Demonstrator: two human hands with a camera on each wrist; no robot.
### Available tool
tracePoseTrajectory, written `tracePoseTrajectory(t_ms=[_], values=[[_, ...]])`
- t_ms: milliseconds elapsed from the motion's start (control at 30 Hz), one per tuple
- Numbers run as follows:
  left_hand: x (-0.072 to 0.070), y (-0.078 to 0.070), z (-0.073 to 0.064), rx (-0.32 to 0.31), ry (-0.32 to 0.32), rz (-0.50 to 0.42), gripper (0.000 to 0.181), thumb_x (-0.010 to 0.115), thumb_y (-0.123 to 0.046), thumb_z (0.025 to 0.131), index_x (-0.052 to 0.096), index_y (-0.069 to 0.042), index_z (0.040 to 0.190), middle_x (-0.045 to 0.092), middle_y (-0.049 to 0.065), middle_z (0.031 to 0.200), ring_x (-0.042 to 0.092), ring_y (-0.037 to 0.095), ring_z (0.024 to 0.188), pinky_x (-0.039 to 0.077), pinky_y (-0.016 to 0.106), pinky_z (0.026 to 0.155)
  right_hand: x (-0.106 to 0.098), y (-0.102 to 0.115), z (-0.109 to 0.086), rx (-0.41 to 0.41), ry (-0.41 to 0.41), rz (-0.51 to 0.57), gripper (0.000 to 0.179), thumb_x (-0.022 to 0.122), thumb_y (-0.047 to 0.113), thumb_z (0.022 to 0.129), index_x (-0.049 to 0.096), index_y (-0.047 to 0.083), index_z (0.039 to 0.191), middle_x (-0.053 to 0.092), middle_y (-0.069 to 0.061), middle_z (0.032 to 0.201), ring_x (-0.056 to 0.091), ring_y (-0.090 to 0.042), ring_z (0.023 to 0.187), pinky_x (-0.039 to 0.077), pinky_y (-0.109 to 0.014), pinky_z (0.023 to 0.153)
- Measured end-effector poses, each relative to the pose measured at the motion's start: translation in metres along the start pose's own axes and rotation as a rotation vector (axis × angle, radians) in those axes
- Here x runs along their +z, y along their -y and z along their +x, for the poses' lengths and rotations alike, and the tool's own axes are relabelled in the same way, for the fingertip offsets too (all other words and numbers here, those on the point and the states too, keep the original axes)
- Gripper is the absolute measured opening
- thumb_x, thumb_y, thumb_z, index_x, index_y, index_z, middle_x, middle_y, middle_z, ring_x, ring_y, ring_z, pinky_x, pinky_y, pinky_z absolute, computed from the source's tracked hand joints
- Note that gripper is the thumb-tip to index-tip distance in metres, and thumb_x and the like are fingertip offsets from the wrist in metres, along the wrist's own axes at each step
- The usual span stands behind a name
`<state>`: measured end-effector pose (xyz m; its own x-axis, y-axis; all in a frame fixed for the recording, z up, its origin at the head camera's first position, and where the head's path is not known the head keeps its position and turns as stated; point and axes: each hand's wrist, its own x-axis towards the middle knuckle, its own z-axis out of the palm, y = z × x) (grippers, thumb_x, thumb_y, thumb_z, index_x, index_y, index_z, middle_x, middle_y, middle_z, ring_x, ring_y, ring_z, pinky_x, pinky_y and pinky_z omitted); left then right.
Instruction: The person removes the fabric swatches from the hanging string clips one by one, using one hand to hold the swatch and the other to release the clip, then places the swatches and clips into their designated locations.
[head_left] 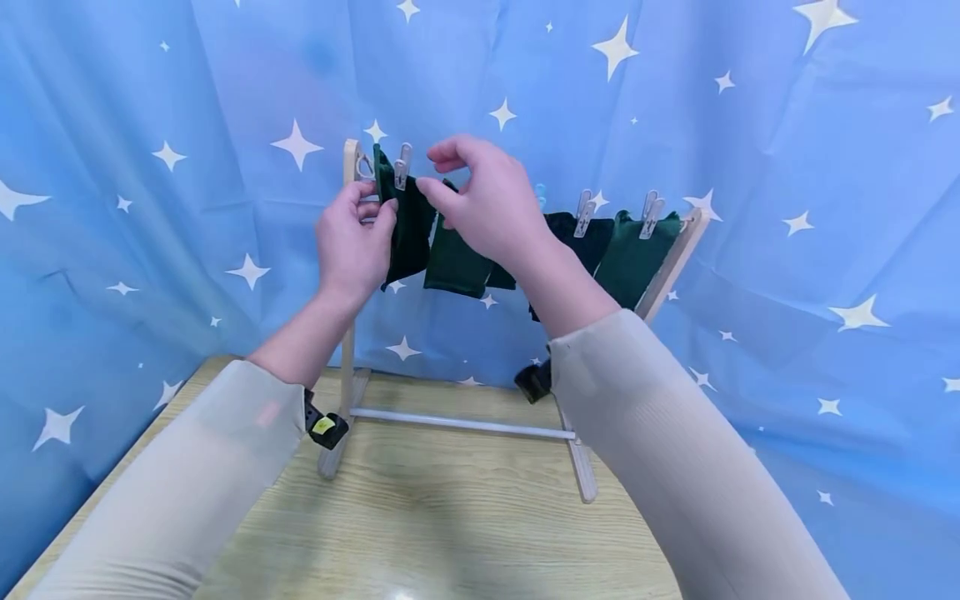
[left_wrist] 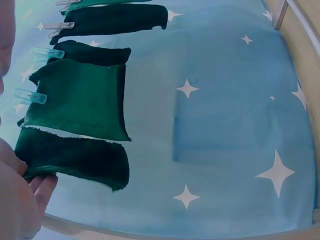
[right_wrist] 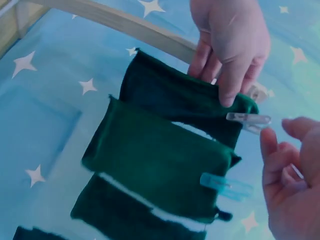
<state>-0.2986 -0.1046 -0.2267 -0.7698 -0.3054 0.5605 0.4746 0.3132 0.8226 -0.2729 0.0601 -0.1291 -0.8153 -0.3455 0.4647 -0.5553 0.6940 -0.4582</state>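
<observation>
Dark green cloth pieces hang in a row from a small wooden drying rack (head_left: 347, 350). At the row's left end, my left hand (head_left: 356, 246) pinches the side edge of the end cloth (head_left: 411, 233), thumb in front and fingers behind. A clear clothespin (head_left: 401, 173) grips that cloth's top edge. My right hand (head_left: 498, 200) is raised just right of this clothespin, fingers loosely bent with nothing between them. The right wrist view has the fingertips close beside the clear clothespin (right_wrist: 247, 119). Behind the right hand, a second green cloth (head_left: 457, 262) is partly hidden.
Farther right hang more green cloths (head_left: 633, 258) with clear clothespins (head_left: 651, 217). Light blue clothespins (left_wrist: 30, 96) hold the middle cloths. The rack's lower white bar (head_left: 457, 422) spans its feet above a wooden table (head_left: 450, 517). A blue star-patterned curtain (head_left: 750, 150) stands behind.
</observation>
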Motion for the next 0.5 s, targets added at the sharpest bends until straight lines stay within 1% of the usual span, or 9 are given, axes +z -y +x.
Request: tracePoseTrajectory(t_ms=[100,200,300,367,500], values=[[-0.001,0.0,0.001,0.017,-0.011,0.014,0.033,0.064,-0.02,0.113,0.071,-0.001,0.139,0.08,0.017,0.127,0.081,0.03,0.108,0.063,0.039,0.104,0.004,0.008,0.011,0.066,0.039,0.039,0.052,0.07,0.033,0.11,0.057,0.02,0.158,0.063,-0.001,0.155,0.079,-0.022,0.087,0.063,-0.029,0.077],[-0.001,0.0,0.001,0.016,-0.015,0.022,0.03,0.064,-0.021,0.113,0.074,-0.003,0.135,0.08,0.016,0.125,0.08,0.03,0.107,0.064,0.039,0.103,0.007,0.012,0.02,0.126,0.063,0.082,0.06,0.07,0.036,0.109,0.051,0.023,0.164,0.057,0.004,0.163,0.079,-0.023,0.09,0.062,-0.032,0.069],[-0.003,0.0,0.0,0.011,-0.012,0.023,0.031,0.064,-0.023,0.113,0.075,-0.004,0.135,0.079,0.016,0.125,0.079,0.029,0.109,0.064,0.039,0.103,0.01,0.013,0.027,0.167,0.079,0.133,0.065,0.07,0.039,0.108,0.046,0.025,0.168,0.053,0.008,0.167,0.08,-0.025,0.092,0.061,-0.032,0.068],[-0.005,0.0,0.0,0.011,-0.012,0.017,0.031,0.064,-0.024,0.113,0.075,-0.004,0.135,0.079,0.016,0.124,0.079,0.028,0.107,0.064,0.038,0.103,0.012,0.013,0.031,0.187,0.091,0.171,0.067,0.07,0.04,0.108,0.045,0.026,0.169,0.052,0.009,0.168,0.08,-0.026,0.092,0.061,-0.031,0.067],[-0.009,0.001,-0.001,0.001,-0.011,0.021,0.032,0.064,-0.025,0.113,0.074,-0.006,0.137,0.078,0.015,0.123,0.077,0.027,0.102,0.064,0.034,0.102,0.018,0.013,0.036,0.203,0.109,0.21,0.067,0.069,0.039,0.108,0.045,0.025,0.169,0.053,0.009,0.168,0.08,-0.027,0.092,0.06,-0.029,0.065]])
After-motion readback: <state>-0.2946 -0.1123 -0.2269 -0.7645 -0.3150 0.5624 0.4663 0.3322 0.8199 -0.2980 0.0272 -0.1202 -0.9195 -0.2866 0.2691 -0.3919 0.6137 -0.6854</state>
